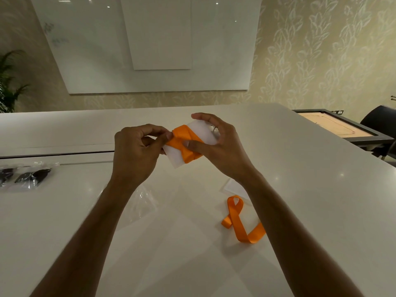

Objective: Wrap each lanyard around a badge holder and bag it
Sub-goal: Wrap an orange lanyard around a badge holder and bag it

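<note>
Meeting room, leaf-pattern wallpaper, glossy whiteboard [147, 46] on the far wall, big white table [300, 189] filling the foreground. Both hands raised above the table middle, working one white badge holder [204, 133]. An orange lanyard [184, 139] is wound several turns across the holder's middle, diagonal band. Left hand [137, 151] has fingers curled, thumb and forefinger pinching the lanyard at the holder's left edge. Right hand [216, 142] grips the holder from the right, fingers curled over the top edge, thumb pressing down on the orange wraps. A second orange lanyard [240, 224] lies loose on the table near the right forearm, looped, its top end overlapping another white badge holder [232, 187] lying flat. An empty clear plastic bag [143, 202] sits on the table beside the left forearm. Far left edge: clear bags with dark lanyards inside [27, 176], lying flat. Potted plant [8, 82] at left, wooden game board [336, 125] and a dark chair [379, 121] at right, beyond the table.
</note>
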A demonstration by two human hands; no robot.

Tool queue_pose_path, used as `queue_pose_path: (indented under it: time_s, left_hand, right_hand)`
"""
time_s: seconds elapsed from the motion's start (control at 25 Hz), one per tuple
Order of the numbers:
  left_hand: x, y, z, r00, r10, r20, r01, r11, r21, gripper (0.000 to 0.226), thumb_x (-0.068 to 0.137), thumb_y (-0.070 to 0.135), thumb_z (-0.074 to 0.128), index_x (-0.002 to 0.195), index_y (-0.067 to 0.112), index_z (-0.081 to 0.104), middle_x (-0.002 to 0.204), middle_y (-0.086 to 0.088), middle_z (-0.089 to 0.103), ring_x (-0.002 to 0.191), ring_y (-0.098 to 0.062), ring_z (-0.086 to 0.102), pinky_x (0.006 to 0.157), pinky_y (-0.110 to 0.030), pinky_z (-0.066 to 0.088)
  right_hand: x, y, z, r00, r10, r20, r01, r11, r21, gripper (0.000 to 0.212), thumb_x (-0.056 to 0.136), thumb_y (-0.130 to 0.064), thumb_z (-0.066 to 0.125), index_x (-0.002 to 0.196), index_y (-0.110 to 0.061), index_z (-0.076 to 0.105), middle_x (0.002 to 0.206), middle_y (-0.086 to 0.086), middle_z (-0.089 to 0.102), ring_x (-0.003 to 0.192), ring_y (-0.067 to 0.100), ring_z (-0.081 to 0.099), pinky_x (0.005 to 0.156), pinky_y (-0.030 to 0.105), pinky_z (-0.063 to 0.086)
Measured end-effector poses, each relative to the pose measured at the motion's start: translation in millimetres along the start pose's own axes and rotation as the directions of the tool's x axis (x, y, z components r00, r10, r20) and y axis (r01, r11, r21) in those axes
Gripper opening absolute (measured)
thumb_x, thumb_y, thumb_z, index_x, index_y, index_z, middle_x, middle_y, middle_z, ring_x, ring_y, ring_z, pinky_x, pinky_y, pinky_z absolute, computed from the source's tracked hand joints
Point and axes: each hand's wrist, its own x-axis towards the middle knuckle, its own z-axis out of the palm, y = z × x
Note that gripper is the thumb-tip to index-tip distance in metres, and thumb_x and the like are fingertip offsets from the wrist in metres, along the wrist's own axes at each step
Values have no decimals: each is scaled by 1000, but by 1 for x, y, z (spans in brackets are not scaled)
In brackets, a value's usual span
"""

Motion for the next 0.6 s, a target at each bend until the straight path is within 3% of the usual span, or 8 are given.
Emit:
queue_pose_path:
  time_s: [0.2, 0.36, 0.52, 0.6]
  left_hand:
    - [4, -6, -3, 1000, -27, 10, 27, 1000, 11, 17, 90, 13, 62, 99, 2, 70, 85, -2, 68, 65, -8, 64, 58, -8, 52]
    - [4, -7, -2, 997, -70, 45, 72, 997, -37, 10, 91, 8, 58, 92, 5, 68, 78, 0, 65, 52, -10, 61, 49, -13, 52]
    - [6, -13, 0, 963, -239, 121, 256, 953, -161, 9, 91, 8, 58, 87, 8, 66, 64, 4, 65, 41, -7, 55, 42, -14, 47]
    - [6, -17, 0, 912, -356, 204, 398, 889, -227, 10, 92, 12, 57, 87, 9, 65, 61, 3, 65, 47, -10, 55, 43, -15, 46]
  right_hand:
    - [-2, -1, -4, 995, -6, 95, 21, 987, -159, 72, 75, -38, 82, 137, -26, 48, 134, -4, 51, 113, 18, 54, 89, 41, 57]
    - [-5, -2, -7, 986, -60, 159, 104, 954, -281, 73, 75, -40, 82, 138, -30, 45, 134, -5, 50, 112, 14, 51, 91, 40, 54]
    - [-8, -2, -7, 977, -84, 198, 134, 957, -257, 71, 75, -36, 83, 136, -29, 47, 131, -6, 49, 110, 11, 51, 87, 33, 54]
    - [-10, -1, -7, 970, -75, 230, 133, 960, -246, 71, 76, -35, 83, 136, -29, 46, 131, -7, 48, 110, 11, 50, 87, 32, 54]
